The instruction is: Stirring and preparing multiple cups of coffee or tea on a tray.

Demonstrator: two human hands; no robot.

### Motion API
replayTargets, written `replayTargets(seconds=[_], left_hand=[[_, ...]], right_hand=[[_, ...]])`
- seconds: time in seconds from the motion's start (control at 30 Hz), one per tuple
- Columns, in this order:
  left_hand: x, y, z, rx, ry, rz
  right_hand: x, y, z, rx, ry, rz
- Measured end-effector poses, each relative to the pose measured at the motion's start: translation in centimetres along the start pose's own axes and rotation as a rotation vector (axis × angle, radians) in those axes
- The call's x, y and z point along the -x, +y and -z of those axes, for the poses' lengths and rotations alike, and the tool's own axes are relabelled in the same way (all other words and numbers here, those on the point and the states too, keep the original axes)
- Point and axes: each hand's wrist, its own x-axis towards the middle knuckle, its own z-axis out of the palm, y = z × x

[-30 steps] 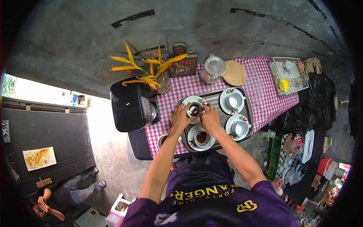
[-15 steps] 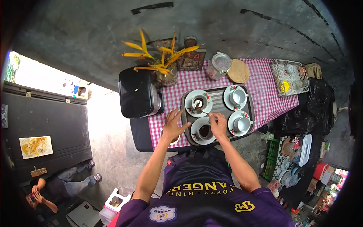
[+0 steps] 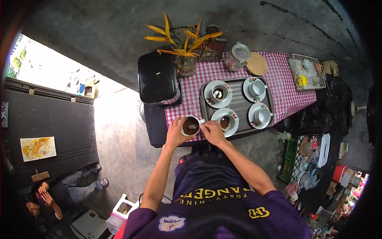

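At the table's front edge, left of the tray, stands a white cup [image 3: 186, 129] full of dark brown powder, likely ground coffee. My left hand [image 3: 175, 132] is wrapped round its left side. With its fingers pinched, my right hand [image 3: 213, 132] holds a spoon [image 3: 193, 126] whose bowl dips into the powder. On the grey ribbed tray [image 3: 238, 104] stand several white cups on flower-patterned saucers. The far-left cup [image 3: 218, 94] and the near-left cup [image 3: 225, 122] have dark powder at the bottom. The far-right cup [image 3: 257, 88] and the near-right cup [image 3: 262, 116] show only white insides.
A black box-shaped appliance [image 3: 158, 77] and a vase [image 3: 186, 66] of yellow flowers stand at the table's left. Behind the tray are a clip-lid glass jar [image 3: 238, 57] and a round wooden board [image 3: 257, 64]. A wire basket [image 3: 306, 73] sits far right. Another person [image 3: 45, 199] sits lower left.
My right hand has moved left from the far-left cup on the tray to the powder cup, carrying the spoon. My left hand has closed round that cup. The view has shifted.
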Motion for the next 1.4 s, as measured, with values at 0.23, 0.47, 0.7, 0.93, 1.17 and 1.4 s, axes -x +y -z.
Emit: replayTargets(seconds=[0.23,0.47,0.7,0.93,1.17,1.4], left_hand=[[0.5,-0.9,-0.4,0.037,-0.034,0.019],[0.4,-1.3,-0.8,0.024,-0.033,0.016],[0.2,-1.1,-0.7,0.046,-0.024,0.013],[-0.5,0.3,0.1,-0.043,-0.038,0.002],[-3.2,1.3,-0.3,0.114,0.041,0.037],[-7.8,2.6,-1.7,0.146,0.067,-0.048]], right_hand=[[1.1,0.0,-1.4,0.008,-0.034,-0.091],[1.4,1.1,-2.0,-0.005,0.057,-0.164],[1.4,1.3,-1.6,-0.031,-0.024,-0.2],[0.6,1.5,-1.3,-0.197,0.006,-0.285],[-1.9,2.0,2.2,-0.351,0.079,-0.368],[-5.1,4.2,7.7,-0.395,0.188,-0.426]])
